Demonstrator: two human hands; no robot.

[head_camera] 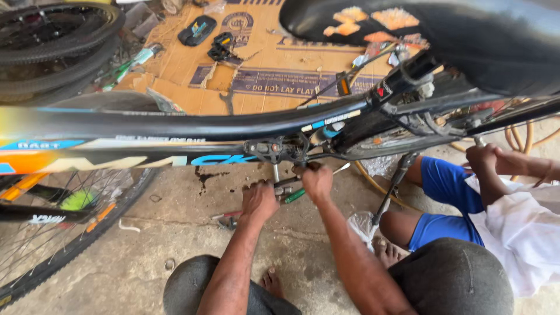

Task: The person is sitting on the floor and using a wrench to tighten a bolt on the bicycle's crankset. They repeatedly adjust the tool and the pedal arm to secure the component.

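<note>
Both hands work close together under the bicycle frame, just below the small black part bolted to its underside.

The left hand is clenched low on a thin metal rod that hangs down from that part; the fingers curl inward, and what exactly they hold at the rod's lower end cannot be told. The right hand sits just beside it, a little higher, closed around a tool with a green handle whose end sticks out below the grip toward the left hand.

Right under both hands, on the concrete floor, lies a small tool with a red part. Below the grip the person's bare foot rests on the floor between the bent knees.

To the right of the grip a thin kickstand slants down to a clear plastic bag. Beyond it another person in blue shorts squats, one hand closed near the rear of the frame.

To the left a spoked wheel stands under the frame. Farther off, past the frame, flattened cardboard covers the floor, with a black pedal lying on it and spare tyres stacked at the far left.
</note>
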